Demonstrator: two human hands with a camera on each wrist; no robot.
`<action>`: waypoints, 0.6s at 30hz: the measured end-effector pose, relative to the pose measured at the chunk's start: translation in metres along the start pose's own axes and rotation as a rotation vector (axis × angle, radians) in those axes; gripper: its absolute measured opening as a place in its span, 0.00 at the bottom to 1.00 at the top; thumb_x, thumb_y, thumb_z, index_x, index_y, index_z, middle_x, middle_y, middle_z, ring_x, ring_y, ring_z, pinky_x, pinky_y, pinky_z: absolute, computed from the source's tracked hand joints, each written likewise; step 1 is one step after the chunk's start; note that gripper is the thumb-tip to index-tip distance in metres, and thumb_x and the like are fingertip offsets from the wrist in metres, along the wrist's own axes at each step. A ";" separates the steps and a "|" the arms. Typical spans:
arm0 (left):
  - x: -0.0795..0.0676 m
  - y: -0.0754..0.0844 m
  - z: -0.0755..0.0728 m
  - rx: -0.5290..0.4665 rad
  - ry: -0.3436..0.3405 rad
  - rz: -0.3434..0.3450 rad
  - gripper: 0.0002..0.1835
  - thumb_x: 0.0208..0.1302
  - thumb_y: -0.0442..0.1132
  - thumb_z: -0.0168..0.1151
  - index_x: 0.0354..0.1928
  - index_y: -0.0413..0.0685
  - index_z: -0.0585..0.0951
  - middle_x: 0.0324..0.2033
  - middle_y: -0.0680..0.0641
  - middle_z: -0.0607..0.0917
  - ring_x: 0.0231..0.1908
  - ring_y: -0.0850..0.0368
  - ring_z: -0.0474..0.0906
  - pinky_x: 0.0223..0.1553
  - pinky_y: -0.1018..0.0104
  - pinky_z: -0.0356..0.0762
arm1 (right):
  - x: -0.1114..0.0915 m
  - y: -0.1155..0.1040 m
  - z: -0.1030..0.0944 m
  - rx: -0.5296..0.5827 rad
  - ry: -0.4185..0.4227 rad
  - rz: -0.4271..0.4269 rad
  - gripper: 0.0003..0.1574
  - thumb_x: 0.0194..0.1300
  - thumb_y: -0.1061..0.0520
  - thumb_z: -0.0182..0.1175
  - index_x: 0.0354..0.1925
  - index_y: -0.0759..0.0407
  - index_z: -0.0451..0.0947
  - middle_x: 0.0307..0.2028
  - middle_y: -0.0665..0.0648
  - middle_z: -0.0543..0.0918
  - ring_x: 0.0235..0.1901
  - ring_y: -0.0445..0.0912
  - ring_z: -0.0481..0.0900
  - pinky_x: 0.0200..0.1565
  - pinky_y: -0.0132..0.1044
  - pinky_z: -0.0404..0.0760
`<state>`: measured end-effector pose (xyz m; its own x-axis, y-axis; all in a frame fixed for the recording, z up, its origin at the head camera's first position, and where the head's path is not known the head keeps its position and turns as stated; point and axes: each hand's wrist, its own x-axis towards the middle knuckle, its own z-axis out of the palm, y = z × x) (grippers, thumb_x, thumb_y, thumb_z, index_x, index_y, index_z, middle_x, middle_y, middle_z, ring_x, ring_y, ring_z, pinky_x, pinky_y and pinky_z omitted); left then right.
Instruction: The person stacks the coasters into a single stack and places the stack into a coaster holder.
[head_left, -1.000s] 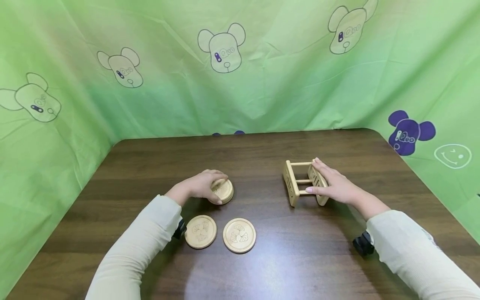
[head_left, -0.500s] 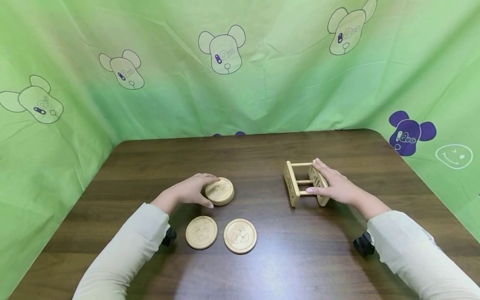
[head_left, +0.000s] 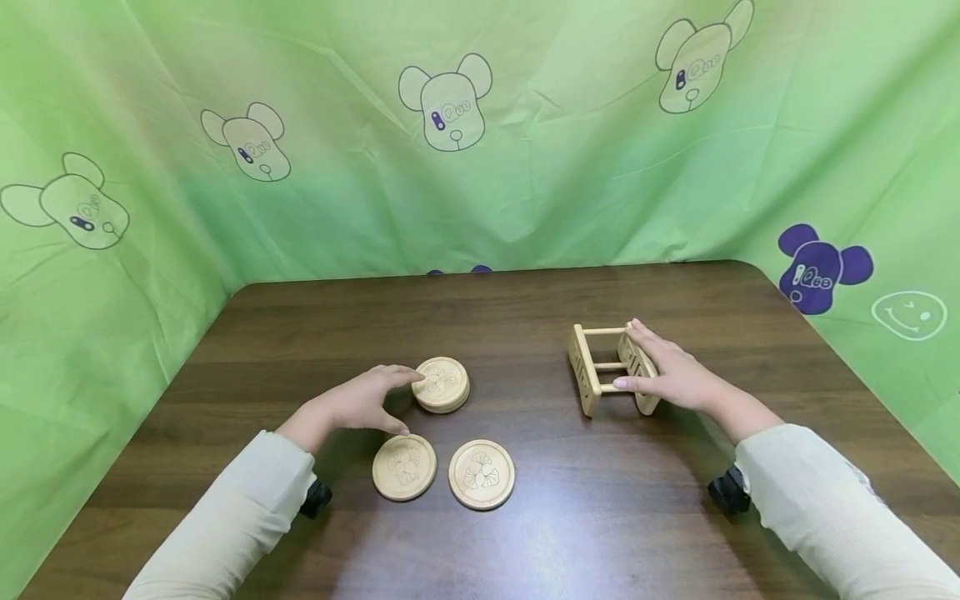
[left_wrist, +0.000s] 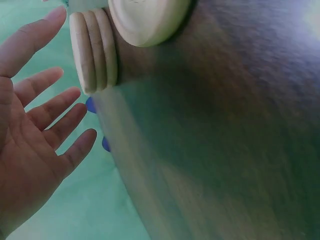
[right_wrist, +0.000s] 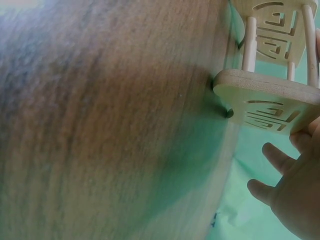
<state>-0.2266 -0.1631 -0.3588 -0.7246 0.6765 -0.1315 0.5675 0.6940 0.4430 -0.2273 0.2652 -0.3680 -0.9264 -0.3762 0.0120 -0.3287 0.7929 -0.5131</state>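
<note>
In the head view my left hand (head_left: 358,402) hovers with spread fingers at the left side of a stack of round wooden coasters (head_left: 442,382). Its thumb tip overlaps the upper edge of a loose coaster (head_left: 404,468) with a leaf pattern. In the left wrist view nothing lies between the fingers, and the stack shows three layers (left_wrist: 95,52). A second loose coaster (head_left: 482,475) lies to the right of the first. At right, my right hand (head_left: 673,375) holds the right side panel of a wooden coaster rack (head_left: 582,371), thumb at a crossbar; the cut-out panel (right_wrist: 272,102) shows in the right wrist view.
Everything stands on a dark brown wooden table (head_left: 525,308). A green printed cloth (head_left: 540,167) hangs behind its far edge and along both sides. Black wrist devices (head_left: 727,490) sit under both sleeves.
My left hand has moved off the coaster stack toward the left and nearer to me, leaving the stack in place. The right hand and the rack have stayed put.
</note>
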 end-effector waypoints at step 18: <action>-0.023 0.006 0.010 0.024 -0.027 0.023 0.39 0.43 0.44 0.68 0.58 0.40 0.65 0.56 0.40 0.65 0.56 0.44 0.58 0.52 0.50 0.57 | 0.000 0.000 -0.002 -0.007 0.005 -0.025 0.54 0.52 0.44 0.58 0.63 0.70 0.43 0.63 0.68 0.42 0.57 0.69 0.44 0.50 0.63 0.46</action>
<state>-0.2023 -0.1720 -0.3614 -0.7005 0.6986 -0.1456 0.5934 0.6836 0.4248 -0.2277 0.2655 -0.3663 -0.9188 -0.3936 0.0291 -0.3530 0.7866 -0.5066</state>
